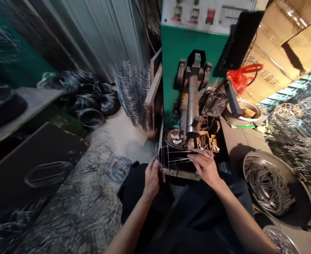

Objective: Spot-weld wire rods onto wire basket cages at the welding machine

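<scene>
Between my hands, above my lap, is a thin wire frame with several parallel bars and cross wires. My left hand is closed on its left end, thumb uppermost. At the frame's right end, my right hand pinches the wires, fingers stretched forward and partly hiding them. Just beyond the frame, the round metal arm of a green machine points toward me. Under that arm stand a small round dish with white pieces in it and small open cardboard boxes.
Coiled wire stacks stand left of the machine. A basin of bent wires is at right, near piles of wire pieces. An oval wire ring lies on a dark board; loose wire litters the floor.
</scene>
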